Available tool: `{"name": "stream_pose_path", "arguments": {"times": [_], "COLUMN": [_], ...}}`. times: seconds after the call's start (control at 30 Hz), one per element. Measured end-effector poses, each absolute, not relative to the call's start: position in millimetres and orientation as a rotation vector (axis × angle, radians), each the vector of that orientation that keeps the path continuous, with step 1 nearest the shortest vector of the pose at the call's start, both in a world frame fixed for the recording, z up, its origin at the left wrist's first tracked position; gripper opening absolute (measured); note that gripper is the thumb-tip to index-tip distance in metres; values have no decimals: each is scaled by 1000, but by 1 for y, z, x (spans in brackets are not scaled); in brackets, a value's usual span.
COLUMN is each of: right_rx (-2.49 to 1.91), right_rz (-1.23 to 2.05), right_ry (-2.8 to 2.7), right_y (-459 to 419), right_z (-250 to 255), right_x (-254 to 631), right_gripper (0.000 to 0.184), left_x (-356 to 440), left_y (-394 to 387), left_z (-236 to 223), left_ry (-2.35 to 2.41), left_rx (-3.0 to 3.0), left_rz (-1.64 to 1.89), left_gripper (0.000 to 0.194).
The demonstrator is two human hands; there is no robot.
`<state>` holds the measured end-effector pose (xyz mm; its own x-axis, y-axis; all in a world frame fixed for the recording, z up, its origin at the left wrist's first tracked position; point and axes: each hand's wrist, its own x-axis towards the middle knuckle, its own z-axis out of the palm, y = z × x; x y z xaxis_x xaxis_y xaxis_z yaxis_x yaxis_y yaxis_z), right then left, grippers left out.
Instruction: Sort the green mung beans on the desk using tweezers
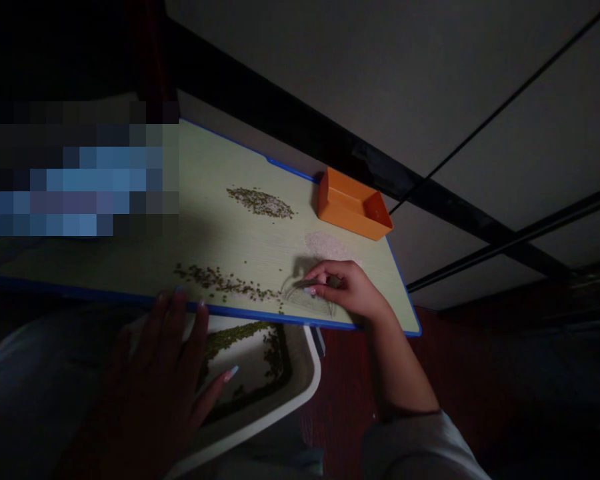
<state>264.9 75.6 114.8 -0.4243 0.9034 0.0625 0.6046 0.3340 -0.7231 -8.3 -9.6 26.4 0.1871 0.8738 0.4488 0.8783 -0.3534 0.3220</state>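
Note:
My right hand (337,287) pinches a clear, curved plastic piece (310,301) between thumb and fingers, low over the pale tabletop (205,233). Just left of that piece, a strip of small green grains (220,281) runs along the near edge. Beyond my right hand lies a patch of fine pale pinkish grains (327,245). My left hand (165,360) has its fingers spread, fingertips by the table's blue rim, over a white tub (305,380). Dark green grains line the tub's inside; my left hand hides part of it.
An orange open box (355,207) stands at the table's far right corner. Another heap of mixed green and pale grains (263,203) lies farther back. A blurred-out blue area (95,180) covers the left side. Pale panels with dark strips rise behind the table.

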Motion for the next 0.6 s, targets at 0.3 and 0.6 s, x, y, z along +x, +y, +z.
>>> {"name": "stream_pose_path", "arguments": {"times": [0.3,0.6], "right_rx": [-1295,-1292], "right_rz": [907,868], "right_ry": [-2179,-2152], "right_y": [74,76], "right_z": [116,114], "right_x": [267,266], "right_gripper": [21,17], "left_x": [-10,-11], "left_y": [-10,-10], "left_z": [26,26], "left_ry": [-1769,-1776], "left_rx": [-2419,-2422], "left_rz": [-875,-887], "left_gripper": [86,83]}}
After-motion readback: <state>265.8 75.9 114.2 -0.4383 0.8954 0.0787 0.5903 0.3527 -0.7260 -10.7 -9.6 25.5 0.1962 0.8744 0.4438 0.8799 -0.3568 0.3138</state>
